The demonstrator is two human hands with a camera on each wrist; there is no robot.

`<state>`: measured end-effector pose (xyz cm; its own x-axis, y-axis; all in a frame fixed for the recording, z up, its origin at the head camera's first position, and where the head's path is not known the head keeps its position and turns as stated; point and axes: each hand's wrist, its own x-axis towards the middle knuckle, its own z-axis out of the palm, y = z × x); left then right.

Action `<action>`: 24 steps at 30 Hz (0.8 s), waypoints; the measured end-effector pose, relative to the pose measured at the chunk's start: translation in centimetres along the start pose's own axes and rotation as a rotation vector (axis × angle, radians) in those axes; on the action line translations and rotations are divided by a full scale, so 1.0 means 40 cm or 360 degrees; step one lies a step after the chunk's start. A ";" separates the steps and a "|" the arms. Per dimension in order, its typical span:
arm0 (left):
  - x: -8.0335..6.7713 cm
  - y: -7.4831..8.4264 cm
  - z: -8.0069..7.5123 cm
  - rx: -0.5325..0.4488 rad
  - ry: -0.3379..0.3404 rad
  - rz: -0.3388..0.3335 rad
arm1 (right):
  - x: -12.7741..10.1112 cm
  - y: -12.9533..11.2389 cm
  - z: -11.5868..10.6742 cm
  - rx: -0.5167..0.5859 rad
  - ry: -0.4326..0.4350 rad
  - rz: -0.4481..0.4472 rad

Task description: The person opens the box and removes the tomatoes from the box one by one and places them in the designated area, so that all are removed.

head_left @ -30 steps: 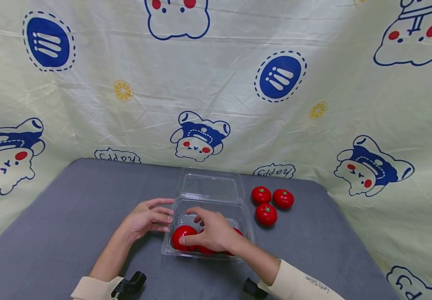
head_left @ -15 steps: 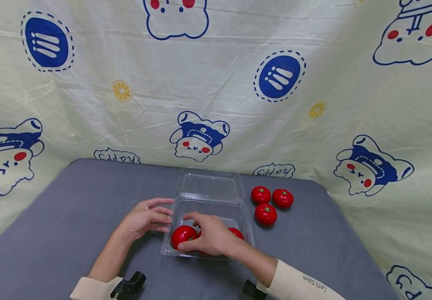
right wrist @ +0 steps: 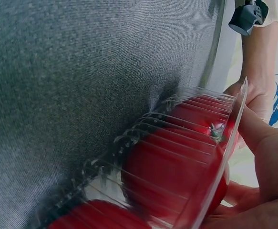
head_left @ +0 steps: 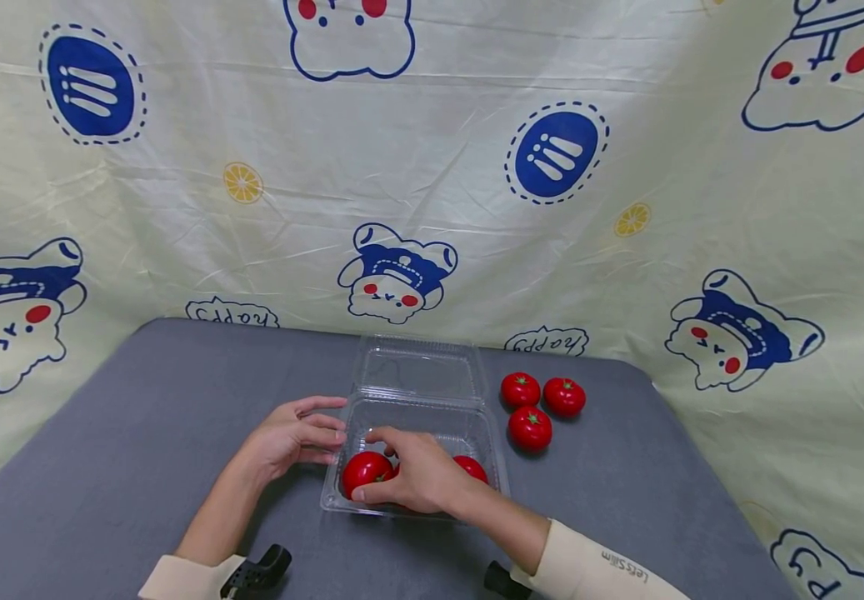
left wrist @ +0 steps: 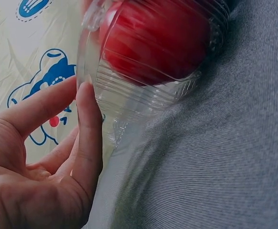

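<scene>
1. Right hand (head_left: 412,477) is inside the clear plastic box (head_left: 476,425), fingers curled over the middle tomato (right wrist: 172,179).
2. Left hand (head_left: 292,435) is open; straight fingertips (left wrist: 88,119) rest on the box's left wall.
3. Box sits on the grey table (head_left: 139,442), lid open.
4. Three loose tomatoes (head_left: 529,427) lie right of the box.

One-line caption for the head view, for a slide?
Right hand grips a tomato in the clear clamshell; left hand touches its side.

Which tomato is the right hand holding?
The middle tomato inside the clear box, mostly hidden under the right hand; its neighbours lie uncovered either side.
</scene>
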<state>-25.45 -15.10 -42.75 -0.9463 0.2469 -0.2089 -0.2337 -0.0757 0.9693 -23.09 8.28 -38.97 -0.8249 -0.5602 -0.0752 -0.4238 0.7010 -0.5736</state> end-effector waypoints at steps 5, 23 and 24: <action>-0.002 0.002 0.003 0.0007 -0.0010 0.0013 | -0.001 0.002 0.003 -0.0001 -0.0001 0.0003; 0.000 0.000 0.007 0.0071 0.0011 0.0048 | 0.002 -0.007 0.005 -0.0013 -0.0031 0.0084; 0.000 0.000 0.008 0.0069 0.0011 0.0051 | 0.001 -0.008 0.005 -0.0012 -0.0031 0.0099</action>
<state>-25.39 -14.81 -42.72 -0.9547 0.2382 -0.1785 -0.1936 -0.0413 0.9802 -22.94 7.95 -38.95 -0.8425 -0.5236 -0.1264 -0.3746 0.7382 -0.5610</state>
